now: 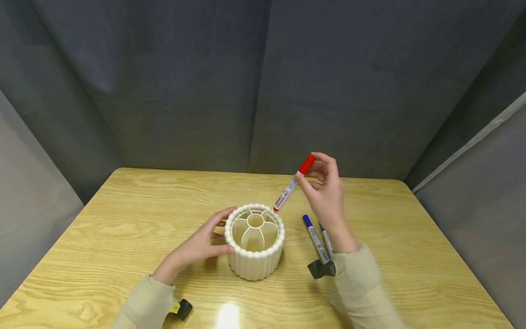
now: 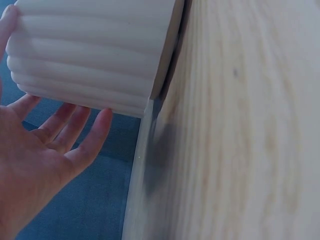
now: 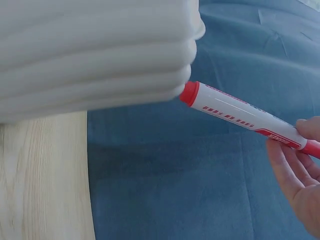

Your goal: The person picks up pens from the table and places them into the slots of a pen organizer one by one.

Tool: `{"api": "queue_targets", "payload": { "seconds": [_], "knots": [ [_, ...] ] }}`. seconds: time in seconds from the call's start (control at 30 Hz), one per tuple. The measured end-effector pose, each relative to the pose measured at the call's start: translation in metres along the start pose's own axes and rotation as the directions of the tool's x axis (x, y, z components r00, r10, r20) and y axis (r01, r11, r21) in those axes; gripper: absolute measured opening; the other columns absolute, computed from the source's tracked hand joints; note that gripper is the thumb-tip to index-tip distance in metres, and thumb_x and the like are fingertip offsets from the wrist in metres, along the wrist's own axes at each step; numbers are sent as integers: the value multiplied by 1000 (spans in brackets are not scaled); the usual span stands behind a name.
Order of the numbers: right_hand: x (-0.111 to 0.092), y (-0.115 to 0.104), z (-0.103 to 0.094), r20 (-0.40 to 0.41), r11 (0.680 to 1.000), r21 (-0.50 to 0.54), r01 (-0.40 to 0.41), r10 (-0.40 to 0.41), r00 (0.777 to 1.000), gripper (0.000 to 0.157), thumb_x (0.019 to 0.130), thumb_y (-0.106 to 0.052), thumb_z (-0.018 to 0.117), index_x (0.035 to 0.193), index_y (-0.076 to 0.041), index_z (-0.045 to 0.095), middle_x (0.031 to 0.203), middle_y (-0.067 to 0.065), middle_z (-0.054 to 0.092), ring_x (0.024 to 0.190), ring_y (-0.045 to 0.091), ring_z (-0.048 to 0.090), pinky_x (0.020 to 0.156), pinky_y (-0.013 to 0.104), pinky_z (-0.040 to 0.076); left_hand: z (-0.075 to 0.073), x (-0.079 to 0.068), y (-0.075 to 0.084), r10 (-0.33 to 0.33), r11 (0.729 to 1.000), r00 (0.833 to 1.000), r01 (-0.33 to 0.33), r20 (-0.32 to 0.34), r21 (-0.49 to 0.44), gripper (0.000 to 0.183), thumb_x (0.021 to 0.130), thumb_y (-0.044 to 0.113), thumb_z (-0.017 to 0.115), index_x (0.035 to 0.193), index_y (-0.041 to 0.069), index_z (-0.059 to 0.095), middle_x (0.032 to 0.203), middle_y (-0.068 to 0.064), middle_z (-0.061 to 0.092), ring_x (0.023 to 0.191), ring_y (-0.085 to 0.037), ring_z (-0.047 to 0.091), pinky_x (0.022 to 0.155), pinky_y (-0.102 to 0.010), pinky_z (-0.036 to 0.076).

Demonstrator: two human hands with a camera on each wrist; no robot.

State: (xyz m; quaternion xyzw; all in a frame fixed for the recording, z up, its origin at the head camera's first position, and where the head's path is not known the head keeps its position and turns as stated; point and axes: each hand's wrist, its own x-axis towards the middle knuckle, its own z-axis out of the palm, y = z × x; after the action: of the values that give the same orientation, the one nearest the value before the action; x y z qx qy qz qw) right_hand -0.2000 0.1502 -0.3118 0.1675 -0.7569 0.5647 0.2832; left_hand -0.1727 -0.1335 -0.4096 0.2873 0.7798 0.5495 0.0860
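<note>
A cream pen holder [image 1: 255, 267] with ribbed sides, a beaded rim and inner dividers stands upright on the table. My left hand [image 1: 205, 240] holds its left side, thumb near the front rim and fingers spread towards the back. In the left wrist view, fingertips of the left hand [image 2: 55, 145] touch the ribbed wall. Above and right of the holder, my right hand [image 1: 326, 192] pinches a red-capped marker [image 1: 286, 193] by its cap end. The marker slants down to the left, its red tail end close to the rim; whether they touch I cannot tell.
Two blue-capped markers [image 1: 315, 240] lie right of the holder, one partly hidden by the right arm. Black wrist devices [image 1: 318, 269] show beside both sleeves. The wooden table [image 1: 144, 219] ends at a dark curtain [image 1: 185, 114] behind.
</note>
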Motion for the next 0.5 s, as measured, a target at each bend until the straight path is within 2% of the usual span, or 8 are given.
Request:
{"api": "queue_targets", "payload": {
  "seconds": [0.23, 0.5],
  "knots": [
    [2, -5, 14, 17, 999, 46, 29, -30, 999, 53, 78, -2, 68, 125, -8, 44, 102, 10, 56, 82, 10, 59, 68, 19, 53, -1, 0, -1, 9, 1000, 1000, -9, -3, 4, 85, 75, 18, 74, 143, 29, 23, 138, 1, 33, 116, -23, 38, 88, -38, 45],
    [3, -8, 23, 17, 993, 28, 112, -112, 994, 54, 77, -4, 70, 124, -6, 45, 101, 10, 57, 80, 14, 61, 66, 21, 53, 1, -1, 6, 19, 1000, 1000, -19, 0, 4, 85, 76, 10, 73, 144, 16, 22, 139, -9, 32, 115, -29, 37, 88, -42, 45]
  ]
}}
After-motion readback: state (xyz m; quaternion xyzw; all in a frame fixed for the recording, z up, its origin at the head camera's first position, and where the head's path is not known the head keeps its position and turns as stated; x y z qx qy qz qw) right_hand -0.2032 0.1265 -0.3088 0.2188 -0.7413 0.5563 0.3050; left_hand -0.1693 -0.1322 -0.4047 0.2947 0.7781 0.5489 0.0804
